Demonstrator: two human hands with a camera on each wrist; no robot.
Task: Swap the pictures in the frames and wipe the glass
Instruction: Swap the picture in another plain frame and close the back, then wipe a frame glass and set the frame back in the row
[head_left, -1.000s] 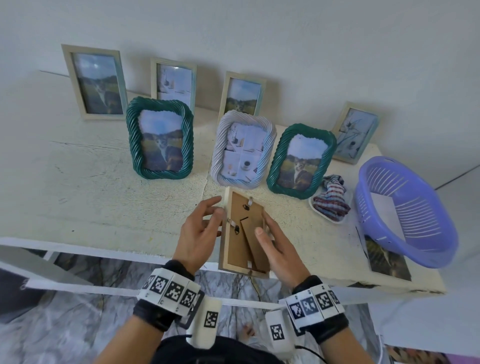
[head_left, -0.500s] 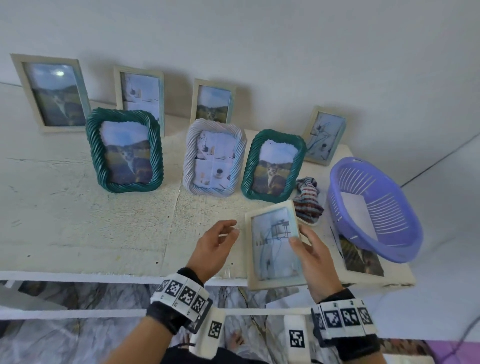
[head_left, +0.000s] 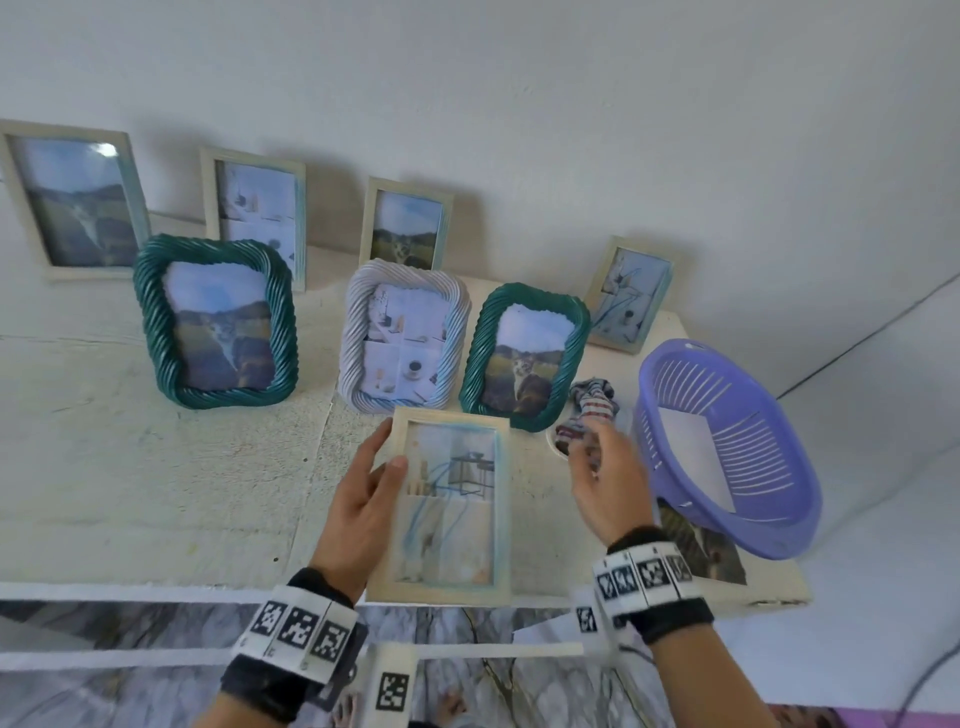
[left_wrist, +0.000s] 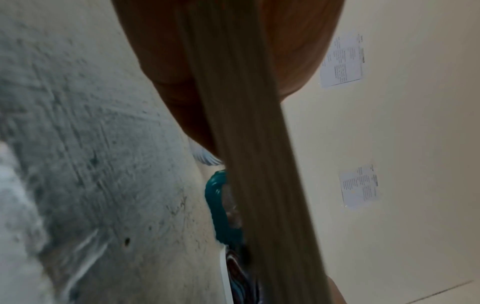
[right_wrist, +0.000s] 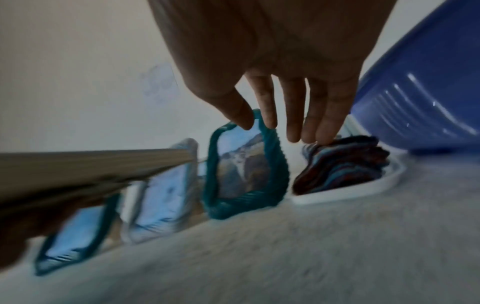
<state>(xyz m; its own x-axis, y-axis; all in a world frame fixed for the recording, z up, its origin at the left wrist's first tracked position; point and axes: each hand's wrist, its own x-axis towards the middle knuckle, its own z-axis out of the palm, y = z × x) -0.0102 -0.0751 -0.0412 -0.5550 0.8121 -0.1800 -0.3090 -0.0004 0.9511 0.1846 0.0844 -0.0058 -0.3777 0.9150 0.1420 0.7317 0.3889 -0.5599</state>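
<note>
Evidently, the pale wooden frame (head_left: 447, 504) is held glass-up over the front edge of the tabletop (head_left: 156, 467), gripped along its left side by the left hand (head_left: 363, 499), thumb on the front; this leaves the glass exposed for wiping. The right hand (head_left: 608, 483) is kept free, fingers relaxed and extended, fingertips (right_wrist: 327, 131) just touching the striped cloth (head_left: 589, 410) on its white dish (right_wrist: 350, 189); nothing is grasped by it yet. Probably the cloth is to be picked up next. Eight frames are counted: one in hand, four plain ones at the wall, three rope-edged ones in front, two green and one white. One purple basket (head_left: 727, 452) is seen, with a loose print (head_left: 701, 551) beneath it.
</note>
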